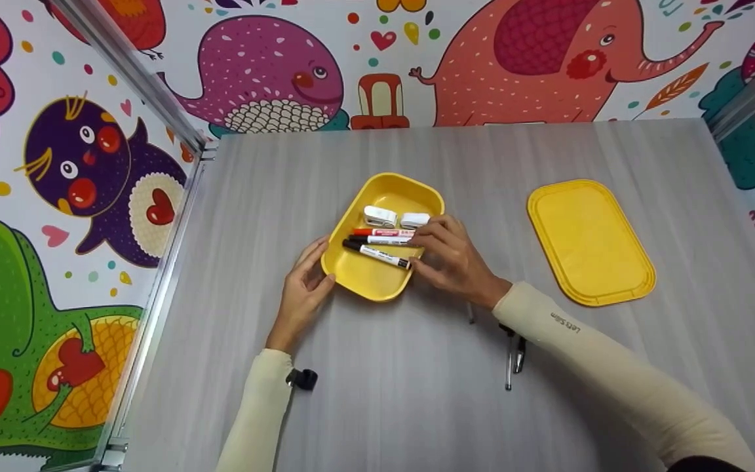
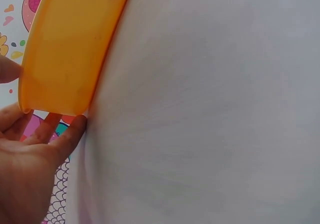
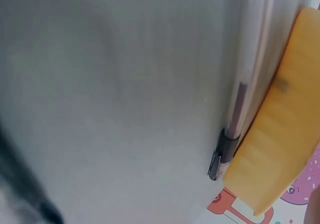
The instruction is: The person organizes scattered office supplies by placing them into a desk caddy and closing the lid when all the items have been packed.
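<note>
A yellow tray (image 1: 377, 285) holds several markers, among them a black-capped marker (image 1: 381, 255), and two small white objects (image 1: 379, 216). My left hand (image 1: 300, 295) touches the tray's left side, thumb and fingers spread around its corner; the left wrist view shows these fingers (image 2: 70, 136) against the tray's wall (image 2: 75, 49). Above the right rim, my right hand (image 1: 453, 259) has bent fingers by the markers' ends, thumb apart beside the black-capped marker; whether it touches them is unclear. The right wrist view shows the tray's outer wall (image 3: 280, 119) and only a sliver of hand.
A yellow lid (image 1: 590, 242) lies to the right on the grey table (image 1: 404, 393). Pens (image 1: 508, 367) lie near the right forearm, partly covered. In the right wrist view, a clear pen with a black cap (image 3: 227, 146) lies beside the tray. Patterned walls border the table.
</note>
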`<state>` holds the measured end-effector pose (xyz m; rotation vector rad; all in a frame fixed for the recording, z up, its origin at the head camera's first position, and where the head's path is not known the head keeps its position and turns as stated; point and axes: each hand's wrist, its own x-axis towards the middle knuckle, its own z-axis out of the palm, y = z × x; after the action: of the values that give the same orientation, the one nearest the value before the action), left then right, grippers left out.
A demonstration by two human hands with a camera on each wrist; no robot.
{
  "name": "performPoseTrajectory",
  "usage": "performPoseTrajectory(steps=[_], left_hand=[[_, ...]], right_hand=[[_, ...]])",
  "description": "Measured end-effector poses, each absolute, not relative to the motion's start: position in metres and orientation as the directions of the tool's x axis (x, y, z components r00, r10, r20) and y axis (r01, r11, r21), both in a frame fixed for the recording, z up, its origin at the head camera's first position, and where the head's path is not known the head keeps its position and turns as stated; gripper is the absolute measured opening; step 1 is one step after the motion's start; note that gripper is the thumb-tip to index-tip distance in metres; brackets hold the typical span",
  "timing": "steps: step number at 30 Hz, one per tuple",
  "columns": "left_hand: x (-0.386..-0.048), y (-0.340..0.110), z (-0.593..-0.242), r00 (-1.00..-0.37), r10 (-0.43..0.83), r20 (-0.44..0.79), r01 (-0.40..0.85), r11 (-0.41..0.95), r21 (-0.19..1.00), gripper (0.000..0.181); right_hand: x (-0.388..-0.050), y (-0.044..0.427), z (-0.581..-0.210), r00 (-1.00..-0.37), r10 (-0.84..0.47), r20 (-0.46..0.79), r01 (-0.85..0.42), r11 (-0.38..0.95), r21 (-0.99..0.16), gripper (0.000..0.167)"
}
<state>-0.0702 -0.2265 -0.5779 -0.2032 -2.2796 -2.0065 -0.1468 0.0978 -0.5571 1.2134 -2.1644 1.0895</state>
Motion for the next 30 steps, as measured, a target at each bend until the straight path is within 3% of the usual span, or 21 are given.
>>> performPoseTrajectory(steps=[13,30], left_hand=[[-0.07,-0.228,-0.579,-0.981,0.052,0.189,0.194,0.123,0.973,0.065],[-0.07,-0.229,-0.579,-0.981,0.061,0.184,0.19,0.115,0.975,0.063]], right_hand=[[-0.139,0.116,-0.553,-0.542,-0.526,0.655,-0.84,0.309,-0.446,0.032],[-0.139,0.141,-0.547,-0.465,-0.516,0.72,-0.885,0.302,-0.356,0.038]])
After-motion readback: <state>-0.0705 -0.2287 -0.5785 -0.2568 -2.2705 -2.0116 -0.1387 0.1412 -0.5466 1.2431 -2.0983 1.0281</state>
